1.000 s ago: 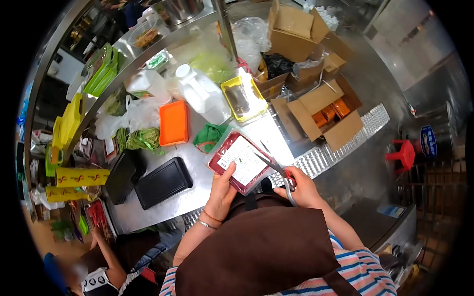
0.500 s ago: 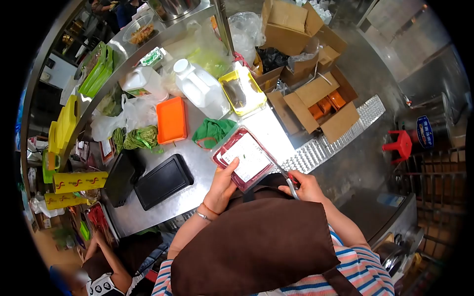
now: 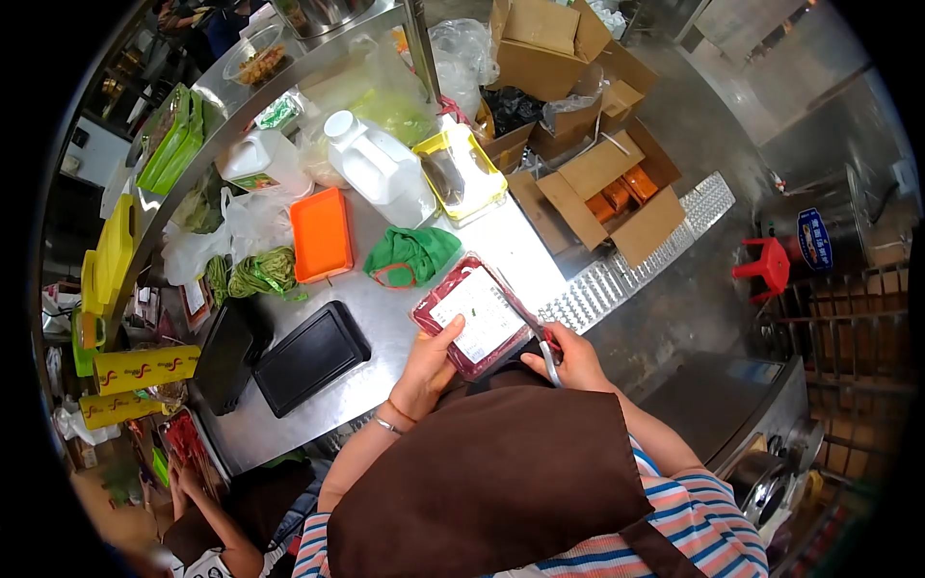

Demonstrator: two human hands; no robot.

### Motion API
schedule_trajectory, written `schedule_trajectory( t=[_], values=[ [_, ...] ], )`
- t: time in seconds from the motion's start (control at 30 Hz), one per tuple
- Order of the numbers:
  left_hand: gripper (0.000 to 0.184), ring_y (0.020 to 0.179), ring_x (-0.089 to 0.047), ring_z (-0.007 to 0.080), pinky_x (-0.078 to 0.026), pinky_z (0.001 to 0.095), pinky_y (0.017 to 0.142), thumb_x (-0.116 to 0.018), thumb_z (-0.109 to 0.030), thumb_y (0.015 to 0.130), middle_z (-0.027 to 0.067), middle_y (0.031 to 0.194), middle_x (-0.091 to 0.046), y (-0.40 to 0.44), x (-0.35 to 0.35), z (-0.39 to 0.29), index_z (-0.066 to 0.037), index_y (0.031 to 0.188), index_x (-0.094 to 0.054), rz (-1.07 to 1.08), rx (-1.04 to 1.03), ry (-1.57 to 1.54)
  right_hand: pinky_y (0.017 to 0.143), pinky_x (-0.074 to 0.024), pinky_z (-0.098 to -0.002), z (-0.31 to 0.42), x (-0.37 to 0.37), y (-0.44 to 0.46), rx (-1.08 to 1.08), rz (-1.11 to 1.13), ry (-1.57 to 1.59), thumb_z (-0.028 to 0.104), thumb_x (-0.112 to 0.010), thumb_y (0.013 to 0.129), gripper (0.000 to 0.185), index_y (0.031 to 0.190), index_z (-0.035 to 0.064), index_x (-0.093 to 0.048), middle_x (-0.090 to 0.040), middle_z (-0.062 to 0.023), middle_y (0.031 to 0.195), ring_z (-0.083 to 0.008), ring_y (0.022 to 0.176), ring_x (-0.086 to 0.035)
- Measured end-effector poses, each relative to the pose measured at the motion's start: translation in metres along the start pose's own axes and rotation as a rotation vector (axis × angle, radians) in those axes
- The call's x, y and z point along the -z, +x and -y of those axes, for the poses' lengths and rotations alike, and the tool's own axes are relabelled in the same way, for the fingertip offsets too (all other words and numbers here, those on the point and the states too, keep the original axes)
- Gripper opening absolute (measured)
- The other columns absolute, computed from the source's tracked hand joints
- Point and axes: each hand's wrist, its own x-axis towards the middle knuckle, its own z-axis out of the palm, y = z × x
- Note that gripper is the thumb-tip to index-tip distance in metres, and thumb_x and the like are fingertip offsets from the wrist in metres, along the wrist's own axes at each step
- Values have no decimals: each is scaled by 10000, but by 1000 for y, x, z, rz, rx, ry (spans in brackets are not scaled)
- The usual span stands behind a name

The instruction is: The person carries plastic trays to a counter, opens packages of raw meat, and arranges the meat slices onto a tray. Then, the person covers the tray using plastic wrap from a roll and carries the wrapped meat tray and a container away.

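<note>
My left hand [image 3: 427, 361] grips a sealed tray of red meat [image 3: 446, 306] by its near left edge, thumb on top. A large white label [image 3: 479, 316] covers much of its film. In my right hand [image 3: 568, 356] is a pair of scissors [image 3: 550, 362] with metal and red parts showing. Their blades lie along the tray's right edge; whether they cut into the film I cannot tell. A green cloth [image 3: 412, 256] rests on the steel table just beyond the tray. Further left lies a black plastic tray [image 3: 313, 358].
An orange tray [image 3: 322, 234], a white jug [image 3: 376, 164] and a yellow-rimmed container [image 3: 460, 173] stand at the back. Open cardboard boxes [image 3: 647, 222] are to the right, beside a perforated metal strip [image 3: 617, 289]. Another person's hands [image 3: 183, 482] are at lower left, near red meat.
The whole view has shifted slightly, with the surroundings moving left. The meat tray is still in my left hand and the scissors stay at its right edge.
</note>
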Motion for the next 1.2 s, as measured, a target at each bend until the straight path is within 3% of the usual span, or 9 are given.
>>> schedule_trajectory(
  t=[0.1,0.3,0.37,0.47,0.6,0.8,0.97,1.07,1.2],
  values=[
    [403,1089,-560,235,-496,390,906,-567,-91,898,107,1208,-546,0,2,0,-50,1277,-436,10,35,-23,638,-460,-346,2,1,-2,4,-6,-10,386,-736,744,430,953,55,-556,-586,-116,767,-271,699,-589],
    [394,1092,-558,243,-497,396,905,-561,-84,899,107,1208,-545,3,2,-3,-45,1272,-440,52,13,-25,565,-411,-294,3,-1,-7,79,-75,19,236,-773,741,352,946,16,-590,-503,-78,629,-169,574,-462],
    [397,1094,-556,241,-495,395,909,-558,-85,901,108,1213,-541,5,8,0,-45,1277,-435,55,31,-19,637,-462,-364,5,0,-5,-52,30,-58,374,-743,734,440,987,52,-582,-587,-129,791,-290,723,-590],
    [400,1102,-552,236,-490,390,918,-549,-89,907,109,1223,-536,4,8,2,-47,1285,-427,63,59,-8,692,-469,-383,14,-8,0,83,-178,-153,397,-736,732,492,1028,49,-554,-574,-139,916,-310,817,-584],
    [393,1112,-548,228,-485,378,928,-534,-94,916,107,1232,-532,-2,-6,-7,-48,1290,-422,52,86,-12,763,-459,-383,23,-5,7,32,-142,-196,381,-747,729,540,1097,38,-548,-558,-169,1007,-322,915,-568],
    [390,1106,-552,228,-489,379,922,-529,-88,917,109,1233,-531,2,2,-5,-41,1289,-420,49,93,26,689,-465,-400,17,-3,4,70,-117,-198,474,-736,704,542,971,35,-565,-569,-144,880,-319,820,-577],
    [390,1088,-561,235,-494,386,912,-546,-83,907,117,1218,-541,7,10,-4,-31,1277,-434,75,87,33,576,-427,-338,15,-7,2,61,-152,-71,329,-786,708,412,879,1,-603,-561,-125,697,-243,606,-522],
    [387,1076,-567,236,-498,385,902,-564,-80,896,122,1205,-550,8,11,-4,-18,1261,-450,79,92,17,569,-420,-327,19,-3,2,27,-97,-42,285,-786,718,371,858,-4,-601,-564,-120,667,-234,578,-497],
    [380,1060,-576,234,-501,380,890,-581,-76,886,122,1184,-566,3,6,-5,-4,1242,-470,94,103,133,589,-441,-326,26,1,8,-48,-107,-84,381,-766,717,443,810,-16,-593,-582,-131,677,-247,605,-547]
  ],
)
